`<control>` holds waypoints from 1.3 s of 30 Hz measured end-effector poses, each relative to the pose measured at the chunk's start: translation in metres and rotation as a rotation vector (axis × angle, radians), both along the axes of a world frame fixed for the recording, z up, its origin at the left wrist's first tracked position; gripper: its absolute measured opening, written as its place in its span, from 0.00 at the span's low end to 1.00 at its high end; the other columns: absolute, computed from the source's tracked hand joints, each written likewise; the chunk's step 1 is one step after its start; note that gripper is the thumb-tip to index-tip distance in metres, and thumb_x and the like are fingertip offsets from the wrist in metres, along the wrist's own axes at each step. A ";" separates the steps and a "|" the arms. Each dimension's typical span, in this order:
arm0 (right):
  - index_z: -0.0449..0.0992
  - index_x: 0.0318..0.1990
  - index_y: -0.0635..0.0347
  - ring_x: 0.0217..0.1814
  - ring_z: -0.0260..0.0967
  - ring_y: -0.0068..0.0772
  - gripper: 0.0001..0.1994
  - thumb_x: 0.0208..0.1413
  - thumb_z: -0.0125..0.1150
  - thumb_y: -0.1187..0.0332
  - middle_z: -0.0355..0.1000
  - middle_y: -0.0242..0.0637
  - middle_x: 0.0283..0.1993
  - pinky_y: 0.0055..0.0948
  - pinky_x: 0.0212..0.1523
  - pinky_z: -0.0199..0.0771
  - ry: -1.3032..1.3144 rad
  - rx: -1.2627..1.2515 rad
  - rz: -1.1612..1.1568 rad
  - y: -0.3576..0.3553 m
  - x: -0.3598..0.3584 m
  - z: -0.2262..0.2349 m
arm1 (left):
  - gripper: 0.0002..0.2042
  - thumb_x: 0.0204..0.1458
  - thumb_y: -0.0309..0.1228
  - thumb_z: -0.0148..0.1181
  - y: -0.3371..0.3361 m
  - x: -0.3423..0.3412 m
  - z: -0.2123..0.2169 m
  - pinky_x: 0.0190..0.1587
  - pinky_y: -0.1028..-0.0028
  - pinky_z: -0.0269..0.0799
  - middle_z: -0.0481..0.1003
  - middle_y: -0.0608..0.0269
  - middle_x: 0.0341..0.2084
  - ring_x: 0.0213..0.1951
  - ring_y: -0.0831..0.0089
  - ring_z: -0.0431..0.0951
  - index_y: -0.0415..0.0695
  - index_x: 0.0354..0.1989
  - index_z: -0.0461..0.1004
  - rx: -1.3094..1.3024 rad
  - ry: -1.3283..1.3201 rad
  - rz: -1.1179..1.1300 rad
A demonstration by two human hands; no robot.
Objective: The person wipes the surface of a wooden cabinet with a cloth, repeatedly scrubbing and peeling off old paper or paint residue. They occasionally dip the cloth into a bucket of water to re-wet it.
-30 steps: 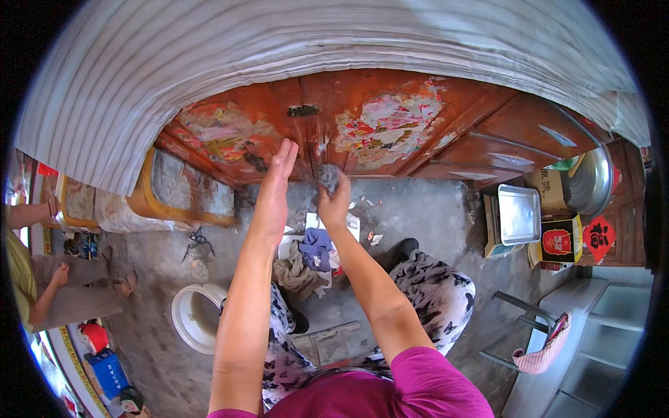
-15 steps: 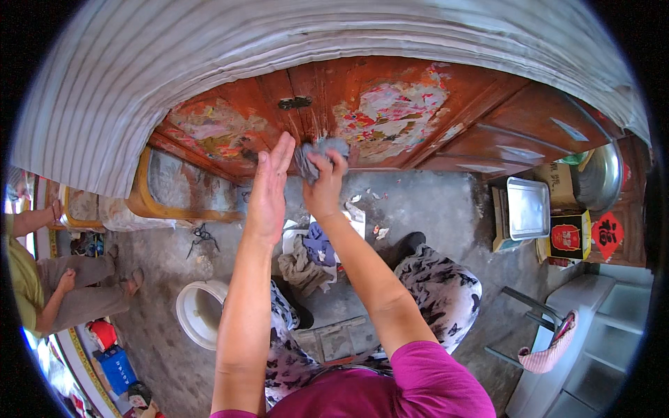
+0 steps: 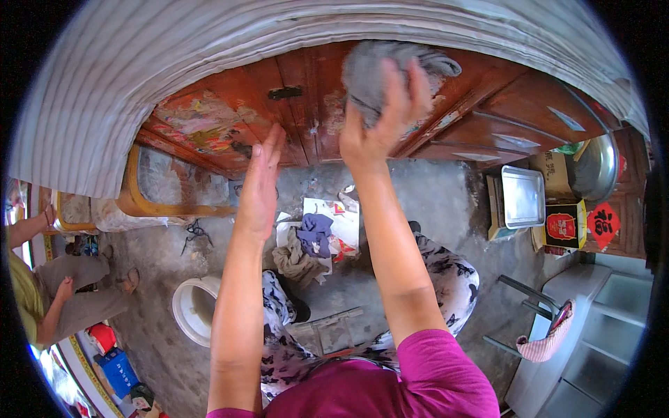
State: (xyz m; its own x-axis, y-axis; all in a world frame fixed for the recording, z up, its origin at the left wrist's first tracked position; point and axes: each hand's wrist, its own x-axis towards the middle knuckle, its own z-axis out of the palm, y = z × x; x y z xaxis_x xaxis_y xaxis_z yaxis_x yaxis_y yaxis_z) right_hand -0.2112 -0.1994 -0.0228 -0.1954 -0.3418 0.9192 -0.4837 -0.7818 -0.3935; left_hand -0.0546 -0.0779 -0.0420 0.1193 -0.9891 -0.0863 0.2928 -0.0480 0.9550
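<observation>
A grey cloth (image 3: 364,70) lies spread against the upper right part of a reddish-brown wooden cabinet door (image 3: 317,87). My right hand (image 3: 380,129), slightly blurred, holds it there with fingers bent over it. Torn, colourful paper remnants (image 3: 202,120) stick to the left door panel; the cloth and hand partly cover the patch on the right panel. Between the panels is a dark metal latch (image 3: 285,93). My left hand (image 3: 260,184) holds nothing; its fingers are stretched out near the lower left door, and whether they touch it I cannot tell.
Below my hands, a bluish cloth (image 3: 316,233) and a brownish cloth (image 3: 296,263) lie by white paper on the floor. A white bucket (image 3: 180,313) stands left, a wood-framed seat (image 3: 132,182) beyond it. Metal tray (image 3: 524,197) and chair (image 3: 526,306) are right. Another person (image 3: 70,279) is far left.
My right hand has moved up and to the right across the door with the grey cloth, which is now less bunched. My left hand remains flat, with little movement.
</observation>
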 end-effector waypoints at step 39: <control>0.60 0.67 0.60 0.57 0.69 0.41 0.28 0.58 0.54 0.76 0.68 0.43 0.60 0.41 0.60 0.70 -1.336 0.998 -0.061 0.048 -0.057 -0.306 | 0.38 0.67 0.60 0.34 0.009 0.004 0.005 0.76 0.56 0.22 0.45 0.56 0.78 0.79 0.63 0.37 0.45 0.77 0.49 0.032 -0.091 -0.021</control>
State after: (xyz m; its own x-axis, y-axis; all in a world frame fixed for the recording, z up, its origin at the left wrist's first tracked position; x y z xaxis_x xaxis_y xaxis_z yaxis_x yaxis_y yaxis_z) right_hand -0.2684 -0.1512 -0.3291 -0.6448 -0.6149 -0.4541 0.5631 0.0195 -0.8261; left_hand -0.0508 -0.0692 -0.0365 0.1077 -0.9884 -0.1074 0.2037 -0.0838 0.9754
